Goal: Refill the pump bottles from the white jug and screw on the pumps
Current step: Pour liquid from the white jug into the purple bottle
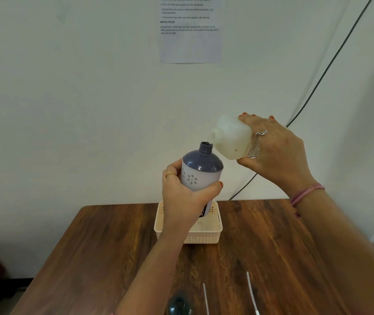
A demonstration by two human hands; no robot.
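Note:
My left hand (182,194) grips a pump bottle (200,171) with a lilac body, flower marks and a dark blue shoulder, held upright in the air above the basket, its threaded neck uncapped. My right hand (274,148) holds the white jug (231,137) tilted to the left, its spout right beside and just above the bottle's neck. Two thin white pump tubes (205,296) (252,292) lie on the wooden table (90,246) near its front edge. A dark rounded object (179,303), perhaps another bottle's top, shows at the bottom edge.
A cream perforated basket (206,236) stands at the table's far middle, under the held bottle. A printed sheet (190,30) hangs on the white wall. A black cable (317,83) runs diagonally down the wall at the right.

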